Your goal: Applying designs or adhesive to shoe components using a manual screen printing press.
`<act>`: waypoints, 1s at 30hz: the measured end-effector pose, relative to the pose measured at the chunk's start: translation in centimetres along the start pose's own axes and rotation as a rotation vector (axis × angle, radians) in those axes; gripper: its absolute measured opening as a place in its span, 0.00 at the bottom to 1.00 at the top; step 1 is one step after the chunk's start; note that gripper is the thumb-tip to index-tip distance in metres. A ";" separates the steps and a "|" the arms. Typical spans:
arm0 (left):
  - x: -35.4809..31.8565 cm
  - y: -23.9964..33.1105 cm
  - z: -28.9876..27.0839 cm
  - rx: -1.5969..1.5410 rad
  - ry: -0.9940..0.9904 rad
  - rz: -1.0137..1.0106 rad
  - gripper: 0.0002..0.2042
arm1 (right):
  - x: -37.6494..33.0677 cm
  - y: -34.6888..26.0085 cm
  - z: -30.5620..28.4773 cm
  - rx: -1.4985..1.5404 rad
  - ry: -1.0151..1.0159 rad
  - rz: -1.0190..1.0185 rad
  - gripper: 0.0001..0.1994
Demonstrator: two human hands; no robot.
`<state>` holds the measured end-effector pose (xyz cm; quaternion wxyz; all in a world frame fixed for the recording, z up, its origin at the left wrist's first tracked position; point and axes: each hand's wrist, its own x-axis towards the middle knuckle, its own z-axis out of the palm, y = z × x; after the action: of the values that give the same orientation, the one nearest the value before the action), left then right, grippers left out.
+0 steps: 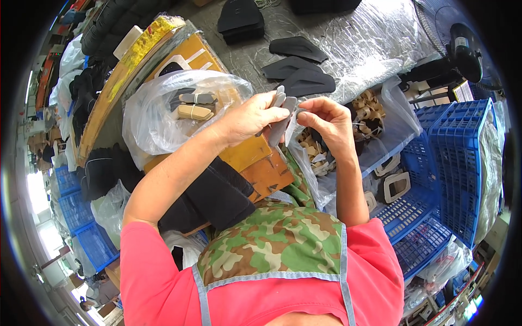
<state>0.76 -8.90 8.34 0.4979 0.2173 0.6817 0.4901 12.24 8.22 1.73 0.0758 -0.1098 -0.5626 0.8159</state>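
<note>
Several large things are seen around the hands. A grey table (pixel 239 60) covered in part by clear plastic sheeting (pixel 370 38) fills the upper middle of the frame, and dark shaped pieces (pixel 299 76) are laid on it, well apart from the hands. Blue plastic crates (pixel 462 163) are stacked at the right, with a black fan (pixel 462 51) above them at the upper right. Yellow-orange boards (pixel 255 157) are tilted across the centre left, and a clear plastic bag (pixel 163 114) holding tan and grey strips is rested on them, just beside the left wrist. Below the boards a folded black piece (pixel 217 195) is partly hidden by the left forearm. A second clear bag (pixel 375 136) of small tan cut pieces (pixel 370 111) is spread open under the right hand, so that part of its contents is hidden by that hand. A camouflage apron (pixel 277 244) over a pink shirt is seen at the lower centre. At the centre of the frame a small bundle of thin grey strips (pixel 283 117) is held upright: the left hand (pixel 253 117) is closed around it, thumb and fingers pressed to its sides, while the right hand (pixel 326 122) is curled, its fingertips (pixel 302 111) narrowed in a pinch on the bundle's upper edge.
</note>
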 end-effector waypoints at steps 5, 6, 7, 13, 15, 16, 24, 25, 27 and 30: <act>0.3 0.1 0.7 -0.130 0.128 0.010 0.10 | -0.2 -0.2 -0.9 -0.024 0.053 0.061 0.07; 0.4 -0.1 0.6 -0.163 0.179 0.054 0.10 | -0.3 0.0 -1.3 -0.002 0.072 0.067 0.05; 0.5 -0.4 0.0 -0.161 0.176 0.058 0.10 | -0.5 0.4 -1.9 -0.004 0.075 0.062 0.05; 0.7 0.3 -0.3 -0.311 0.084 0.141 0.12 | -0.8 1.8 -3.2 -0.080 0.430 -0.179 0.07; 1.0 0.3 0.1 -0.266 0.024 0.123 0.13 | -0.9 1.1 -1.9 -0.035 0.344 -0.155 0.07; 1.5 0.1 0.9 0.103 0.139 0.254 0.12 | -0.8 0.9 -1.4 0.020 0.300 -0.141 0.07; 1.9 0.8 2.2 0.591 0.256 0.421 0.04 | -0.7 -0.3 -1.8 0.218 0.077 -0.032 0.06; 1.9 0.8 2.1 0.590 0.254 0.420 0.04 | -0.7 -0.2 -1.9 0.230 0.055 -0.020 0.06; 1.9 0.9 2.1 0.656 0.217 0.393 0.04 | -0.8 -0.2 -1.8 0.242 0.035 -0.006 0.06; 2.0 0.3 2.2 0.296 0.287 0.394 0.04 | -0.8 -0.3 -1.3 0.249 0.086 -0.020 0.07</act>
<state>1.87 -6.20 7.63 0.2545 0.3445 0.7540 0.4980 13.36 9.26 1.67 0.1210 -0.1287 -0.4541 0.8733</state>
